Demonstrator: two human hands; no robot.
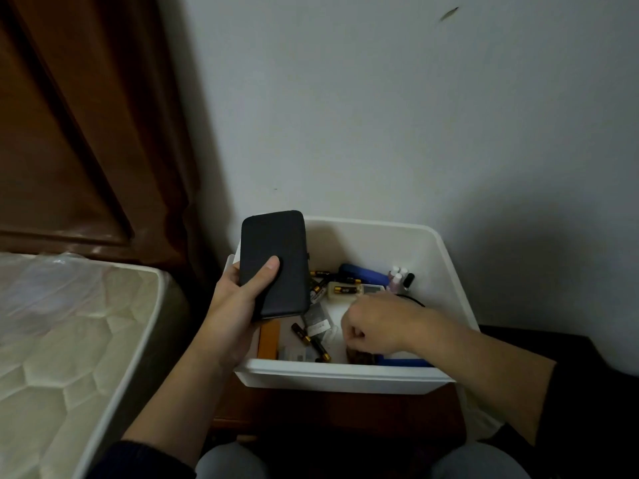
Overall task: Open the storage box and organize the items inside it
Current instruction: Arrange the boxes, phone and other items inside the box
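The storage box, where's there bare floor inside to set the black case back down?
Bare white floor in the storage box shows mainly mid-box, between the loose batteries and the right hand. The back is crowded with batteries, a blue item and small bottles. The left hand holds the black case.

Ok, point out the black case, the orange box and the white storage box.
black case [273, 247], head view, middle of its flat face
orange box [269, 340], head view, middle of its top
white storage box [345, 373], head view, near rim
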